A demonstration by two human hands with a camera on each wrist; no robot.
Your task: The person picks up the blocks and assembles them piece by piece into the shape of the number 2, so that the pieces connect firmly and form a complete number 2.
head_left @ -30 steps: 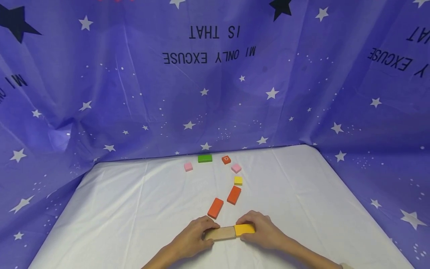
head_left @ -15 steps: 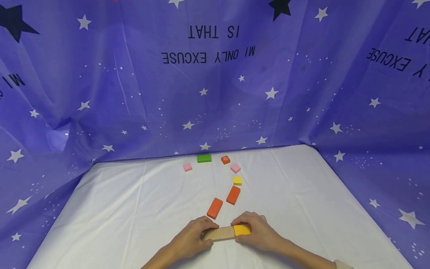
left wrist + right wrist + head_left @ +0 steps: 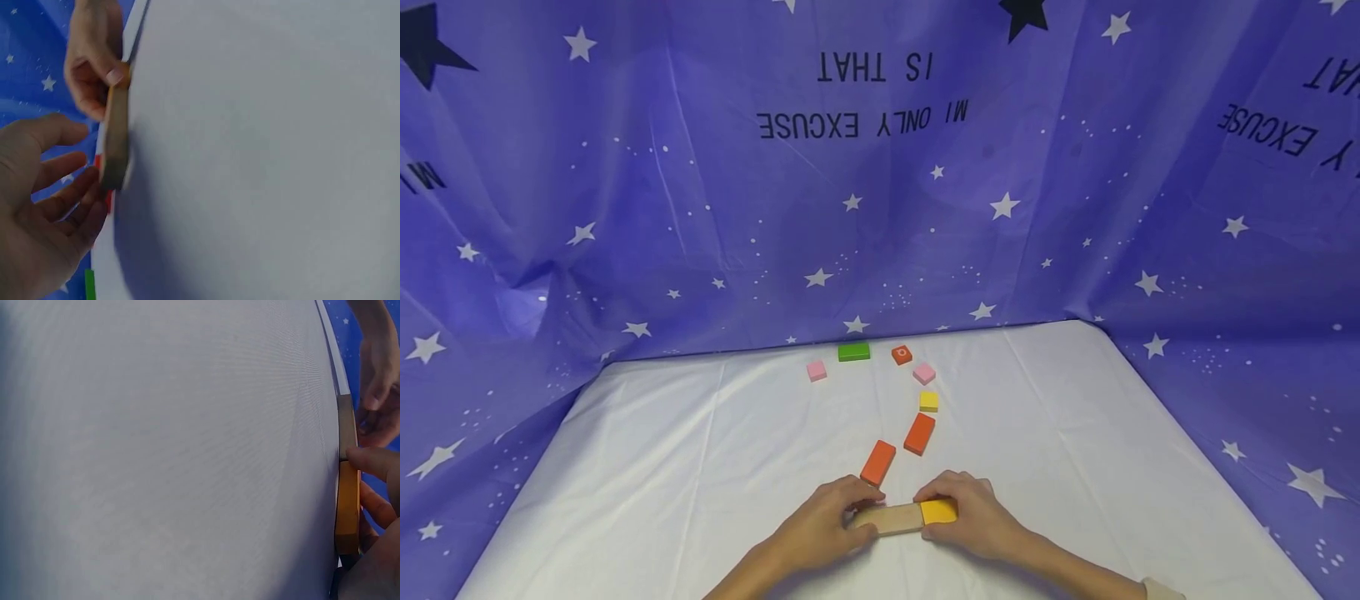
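At the lower center of the head view, we see a plain wooden block and an orange-yellow block lying end to end, touching, the wooden one on the left. Our right hand pinches the orange-yellow block beside the seam, thumb on the near edge and fingers on the far edge. Our left hand is loosely spread about the wooden block's left end, its grasp released; in the left wrist view the thumb stands off the wood, and we cannot tell whether the lower fingertips touch it. Just above the left hand lies one red block, with another red block to its upper right. Farther up the frame, we have a small yellow block, a pink block and a marked orange-red block; left of these sit a green block and a second pink block. All rest on white cloth, below a starry purple curtain.
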